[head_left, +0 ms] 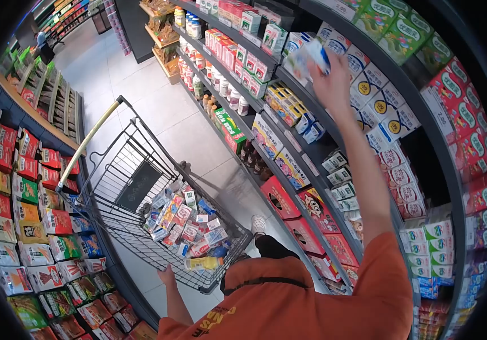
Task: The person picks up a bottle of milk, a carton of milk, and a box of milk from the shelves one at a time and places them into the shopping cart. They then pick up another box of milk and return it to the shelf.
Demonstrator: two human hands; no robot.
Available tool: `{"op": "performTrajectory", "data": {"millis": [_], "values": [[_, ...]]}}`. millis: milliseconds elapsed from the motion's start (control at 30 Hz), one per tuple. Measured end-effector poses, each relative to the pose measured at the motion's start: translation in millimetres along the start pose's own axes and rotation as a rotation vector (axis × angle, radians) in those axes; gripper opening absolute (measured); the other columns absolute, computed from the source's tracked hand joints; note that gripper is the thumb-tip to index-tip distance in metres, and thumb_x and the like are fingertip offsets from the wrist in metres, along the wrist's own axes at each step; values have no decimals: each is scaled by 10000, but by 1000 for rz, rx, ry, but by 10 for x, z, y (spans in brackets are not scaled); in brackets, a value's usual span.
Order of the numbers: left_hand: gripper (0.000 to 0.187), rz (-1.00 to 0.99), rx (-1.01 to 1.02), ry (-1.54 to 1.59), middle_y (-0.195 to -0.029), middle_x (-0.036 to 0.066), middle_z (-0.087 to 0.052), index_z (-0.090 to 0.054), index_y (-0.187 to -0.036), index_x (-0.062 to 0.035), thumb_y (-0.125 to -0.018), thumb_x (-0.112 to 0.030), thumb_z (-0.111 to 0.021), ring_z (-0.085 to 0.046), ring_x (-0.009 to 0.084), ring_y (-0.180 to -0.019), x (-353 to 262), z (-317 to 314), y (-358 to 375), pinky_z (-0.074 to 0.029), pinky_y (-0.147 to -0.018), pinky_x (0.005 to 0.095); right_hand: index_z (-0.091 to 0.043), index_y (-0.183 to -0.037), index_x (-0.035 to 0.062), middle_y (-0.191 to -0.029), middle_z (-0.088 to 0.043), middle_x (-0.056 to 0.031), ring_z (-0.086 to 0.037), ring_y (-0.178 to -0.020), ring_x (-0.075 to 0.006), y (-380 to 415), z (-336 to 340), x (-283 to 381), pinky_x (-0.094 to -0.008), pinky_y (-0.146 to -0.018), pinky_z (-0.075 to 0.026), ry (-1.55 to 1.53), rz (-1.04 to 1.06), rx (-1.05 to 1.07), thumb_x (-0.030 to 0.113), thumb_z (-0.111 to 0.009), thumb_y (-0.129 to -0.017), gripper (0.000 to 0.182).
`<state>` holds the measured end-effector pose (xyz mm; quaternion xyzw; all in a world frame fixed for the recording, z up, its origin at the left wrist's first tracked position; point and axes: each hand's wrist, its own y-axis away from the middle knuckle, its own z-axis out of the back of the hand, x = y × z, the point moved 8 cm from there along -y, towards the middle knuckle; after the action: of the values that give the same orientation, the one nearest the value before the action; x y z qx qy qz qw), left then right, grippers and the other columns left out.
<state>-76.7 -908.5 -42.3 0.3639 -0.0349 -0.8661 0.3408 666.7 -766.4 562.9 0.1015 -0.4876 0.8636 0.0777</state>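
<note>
Pale floor tiles [179, 133] run between shelves in the store we see from the head view, with bright snack bags [28, 212] on the left and a tall dark shelf [305, 150] of boxes, cartons and bottles on the right. Far off, at upper left, we make out one person [43, 50].

Our right hand [332, 79] reaches up to this shelf, its fingers closed around one package [307, 59]. White and blue with paler printed patches, the package is blurred, so we cannot read its label. It is raised in front of the upper boxes, beside white boxes [371, 93] with yellow circles.

Our left hand [167, 276] is low, at the near side rim of one cart [143, 185]; its fingers look bent there, but we cannot tell how firmly they close. The wire cart has one yellow handle [91, 143] and carries a jumbled heap of small packs [182, 214], mostly white, red and blue, too overlapped for us to count. One bottle [205, 263] of yellow liquid lies at the heap's lower edge. Beside the cart, one white shoe [258, 225] shows above our orange shirt [288, 306].
</note>
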Motion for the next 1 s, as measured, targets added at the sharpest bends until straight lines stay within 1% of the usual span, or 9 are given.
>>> {"op": "performTrajectory", "data": {"millis": [67, 167, 333, 467, 667, 767, 867, 900, 1000], "values": [[692, 83, 173, 231, -951, 187, -649, -308, -1445, -2, -829, -41, -622, -644, 236, -817, -103, -29, 80, -515, -731, 353, -542, -1227, -51, -1098, -527, -239, -583, -948, -392, -435, -389, -253, -426, -801, -497, 51, 35, 22, 205, -683, -850, 477], [585, -6, 93, 249, -782, 95, -627, -364, -1388, 12, -836, 36, -555, -578, 167, -627, -107, -20, 27, -474, -575, 319, -539, -1194, -47, -1114, -523, -254, -594, -967, -414, -718, -998, -629, -450, -813, -509, 172, -15, 132, 185, -663, -855, 429], [565, -37, 61, 194, -833, 116, -645, -386, -1368, 15, -832, 27, -564, -605, 185, -679, -159, -22, 16, -488, -614, 318, -547, -1112, -42, -1119, -539, -273, -616, -970, -423, -784, -1472, -926, -466, -837, -523, 305, -165, 245, 188, -642, -865, 351], [552, -49, 57, 201, -792, 111, -612, -416, -1322, 24, -798, 6, -590, -581, 151, -657, -48, -78, -88, -466, -554, 295, -552, -1089, -53, -1068, -566, -283, -623, -960, -439, -812, -1534, -1059, -471, -824, -527, 472, -18, 287, 236, -664, -868, 380], [458, 23, 115, 218, -767, 108, -604, -524, -1232, -1, -783, -6, -611, -558, 151, -616, -462, 19, 59, -455, -546, 299, -607, -1097, -28, -1103, -570, -260, -584, -1066, -416, -824, -1468, -979, -450, -890, -499, 258, -98, 256, 229, -686, -861, 359], [405, -147, 91, 140, -770, 101, -619, -508, -1237, -29, -837, -3, -568, -551, 146, -522, -320, -98, -168, -445, -473, 298, -631, -1115, -4, -1144, -546, -239, -567, -1097, -398, -661, -1665, -1035, -441, -901, -494, 351, -16, 250, 215, -699, -847, 353], [396, -134, 85, 145, -770, 100, -619, -514, -1233, -27, -842, -8, -572, -538, 137, -517, -471, -71, -107, -444, -475, 298, -638, -1116, -11, -1162, -512, -222, -562, -1096, -390, -634, -1456, -656, -451, -891, -495, 612, 114, 302, 215, -704, -838, 363], [387, -109, 98, 165, -784, 100, -621, -525, -1227, -30, -845, -16, -583, -563, 146, -577, -565, -48, -53, -463, -522, 303, -644, -1085, -15, -1146, -494, -201, -569, -1068, -403, -624, -1438, -662, -463, -882, -494, 574, 158, 287, 182, -719, -818, 340], [383, -139, 77, 138, -808, 101, -628, -532, -1229, -33, -851, -23, -589, -584, 152, -627, -556, -105, -142, -472, -549, 306, -606, -1122, -19, -1142, -489, -211, -567, -1058, -425, -557, -1514, -946, -467, -876, -493, 264, -16, 394, 131, -723, -808, 368]]}}
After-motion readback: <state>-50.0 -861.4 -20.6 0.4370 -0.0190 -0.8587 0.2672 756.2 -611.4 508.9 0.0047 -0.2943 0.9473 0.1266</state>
